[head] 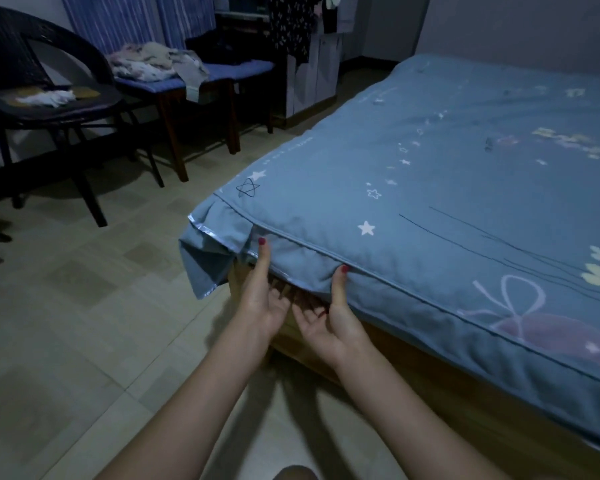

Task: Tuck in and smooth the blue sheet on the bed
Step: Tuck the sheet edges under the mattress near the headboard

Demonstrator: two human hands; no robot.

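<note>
Surroundings: one dark chair (32, 81), one blue bench (201, 77) with a clothes pile (149, 62).
Sheet: blue sheet (447, 188) covers bed; corner flap (208, 258) hangs loose.
Hands: two; left hand (262, 299) and right hand (329, 315) pinch the sheet edge, thumbs outside, fingers apparently under, partly hidden.

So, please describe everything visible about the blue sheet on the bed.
The blue sheet looks like soft cotton, printed with white stars, thin dark lines and pale flowers. It lies mostly flat over the mattress. At the near corner its shiny-edged flap hangs loose, untucked. Both the left hand and the right hand touch its side edge, thumbs on the fabric, fingers underneath.
</note>
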